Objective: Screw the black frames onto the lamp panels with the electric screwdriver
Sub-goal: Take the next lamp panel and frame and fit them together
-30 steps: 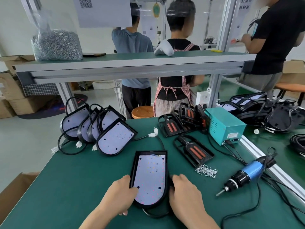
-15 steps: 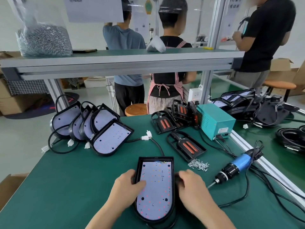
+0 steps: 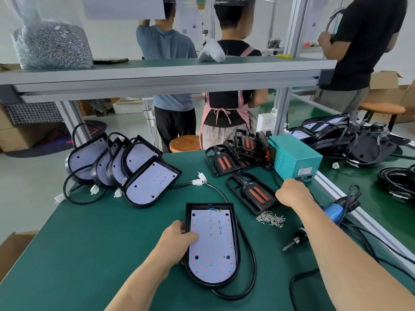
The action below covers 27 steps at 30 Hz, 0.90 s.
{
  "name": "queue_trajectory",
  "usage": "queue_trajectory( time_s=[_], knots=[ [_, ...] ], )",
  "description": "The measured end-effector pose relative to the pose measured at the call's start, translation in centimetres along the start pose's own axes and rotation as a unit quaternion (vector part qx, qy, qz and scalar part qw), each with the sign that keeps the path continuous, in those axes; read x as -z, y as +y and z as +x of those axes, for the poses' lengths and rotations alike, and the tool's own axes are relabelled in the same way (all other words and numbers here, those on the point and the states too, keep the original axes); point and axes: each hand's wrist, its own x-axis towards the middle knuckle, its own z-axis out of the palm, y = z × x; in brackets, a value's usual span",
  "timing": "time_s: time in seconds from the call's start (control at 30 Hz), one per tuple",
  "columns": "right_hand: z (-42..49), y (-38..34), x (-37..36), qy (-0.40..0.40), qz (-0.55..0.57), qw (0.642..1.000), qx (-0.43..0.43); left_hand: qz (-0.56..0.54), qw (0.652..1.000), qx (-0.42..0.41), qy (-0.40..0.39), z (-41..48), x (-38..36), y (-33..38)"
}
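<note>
At the centre of the bench (image 3: 89, 243), your left hand (image 3: 177, 241) grips the panel (image 3: 213, 245); your right hand (image 3: 292, 191) is at the frame (image 3: 249, 194) beside it, grasp hidden. Frame not yet fitted, screwdriver (image 3: 332, 213) untouched: all screwing apparently remains.

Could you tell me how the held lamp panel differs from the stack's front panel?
The held lamp panel lies flat on the table, gripped by the left hand; the stack's front panel leans on its neighbours, untouched. Both have black housings and white LED boards.
</note>
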Motion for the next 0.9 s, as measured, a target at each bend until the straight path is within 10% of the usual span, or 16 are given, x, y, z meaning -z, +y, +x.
queue_trajectory(
  time_s=[0.37, 0.6, 0.9],
  knots=[
    [-1.1, -0.1, -0.1, -0.031, 0.021, 0.999, 0.014, -0.077, 0.996, -0.019, 0.04, -1.1, -1.8, 0.1],
    [-1.1, 0.0, 1.2, 0.016, 0.244, 0.97, -0.012, -0.115, 0.992, -0.012, 0.047, -1.5, -2.4, 0.2],
    [-5.1, -1.5, 6.7, 0.243, 0.344, 0.875, 0.239, -0.107, 0.992, -0.045, 0.042, -1.4, -2.5, -0.2]
  ],
)
